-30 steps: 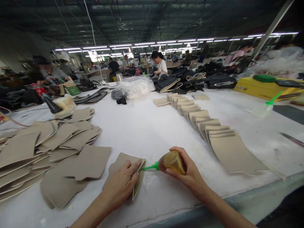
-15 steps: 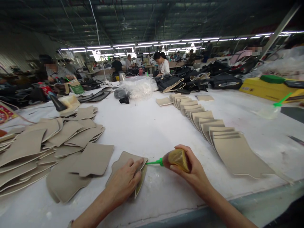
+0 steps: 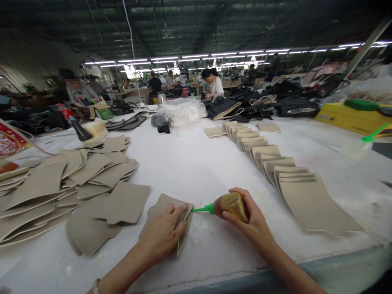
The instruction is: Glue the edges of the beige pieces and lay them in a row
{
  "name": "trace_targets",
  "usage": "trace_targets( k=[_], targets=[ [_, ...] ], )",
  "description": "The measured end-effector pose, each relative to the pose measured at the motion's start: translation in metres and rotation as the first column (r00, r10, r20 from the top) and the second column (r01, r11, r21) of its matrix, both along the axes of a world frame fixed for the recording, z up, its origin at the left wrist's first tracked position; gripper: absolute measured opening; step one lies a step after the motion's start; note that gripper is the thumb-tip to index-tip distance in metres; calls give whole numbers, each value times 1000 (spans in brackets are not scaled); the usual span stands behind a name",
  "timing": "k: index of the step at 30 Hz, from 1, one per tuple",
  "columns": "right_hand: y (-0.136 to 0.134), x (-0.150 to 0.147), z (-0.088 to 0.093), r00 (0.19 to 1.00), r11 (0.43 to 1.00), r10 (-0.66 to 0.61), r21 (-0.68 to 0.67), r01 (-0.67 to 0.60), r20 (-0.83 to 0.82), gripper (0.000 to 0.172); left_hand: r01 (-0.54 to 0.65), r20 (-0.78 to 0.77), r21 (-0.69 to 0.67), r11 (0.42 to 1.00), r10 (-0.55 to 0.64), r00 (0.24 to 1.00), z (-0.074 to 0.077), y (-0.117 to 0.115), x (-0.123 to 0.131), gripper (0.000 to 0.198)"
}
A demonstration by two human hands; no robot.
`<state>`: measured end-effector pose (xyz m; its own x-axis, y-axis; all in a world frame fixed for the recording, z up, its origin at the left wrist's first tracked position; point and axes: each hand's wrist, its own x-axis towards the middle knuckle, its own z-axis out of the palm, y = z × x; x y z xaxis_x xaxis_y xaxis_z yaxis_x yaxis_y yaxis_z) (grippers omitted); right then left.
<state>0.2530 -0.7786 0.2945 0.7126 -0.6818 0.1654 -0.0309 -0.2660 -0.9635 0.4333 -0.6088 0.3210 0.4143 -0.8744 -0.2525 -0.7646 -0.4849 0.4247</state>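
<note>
My left hand (image 3: pixel 167 228) presses on a taupe leather-like piece (image 3: pixel 163 203) lying on the table, its fingers over the folded piece near the right corner. The fold gapes a little there, showing a shiny yellowish inner face. In my right hand (image 3: pixel 252 220) is a soft glue bottle (image 3: pixel 231 206), amber inside, lying on its side in the grip. Its thin green nozzle (image 3: pixel 202 209) points left, with the tip at the corner of the piece beside my left fingertips. Whether glue is flowing cannot be made out.
Left of my hands lies a heap of similar pieces (image 3: pixel 101 171). A fanned row of pieces (image 3: pixel 306 196) runs along the right. Farther back are a clear plastic bag (image 3: pixel 183 112), black bags (image 3: pixel 257 104), a yellow box (image 3: pixel 343 118) and another green-tipped bottle (image 3: pixel 357 147). Several people work beyond.
The whole view has shifted slightly, so everything appears a little farther right. Both hands keep their hold, and the nozzle tip stays at the corner of the piece.
</note>
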Motion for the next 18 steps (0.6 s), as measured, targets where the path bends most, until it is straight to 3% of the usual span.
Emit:
trace_targets(
  k=[4, 7, 9, 12, 14, 18],
  targets=[
    [12, -5, 4, 989, 972, 146, 188, -145, 8, 51, -16, -10, -25, 1000, 16, 1000, -2, 1, 1, 48],
    [19, -8, 5, 987, 897, 118, 414, -155, 112, 43, -35, -31, -34, 999, 34, 999, -2, 2, 2, 48],
    [17, -10, 5, 979, 773, 23, 617, -146, 203, 38, -41, -57, -42, 998, 38, 998, 0, 2, 2, 48],
    [8, -15, 2, 954, 505, -148, 849, -155, 262, 35, -65, -118, -63, 996, 57, 991, 4, 4, 5, 47],
    [0, -19, -1, 926, 361, -266, 918, -161, 267, 32, -148, -79, -101, 984, 140, 987, 5, 7, 11, 46],
    [-15, -30, -7, 869, 171, -410, 959, -224, 276, 32, -385, 183, -132, 913, 404, 896, -1, 14, 34, 50]
  ],
)
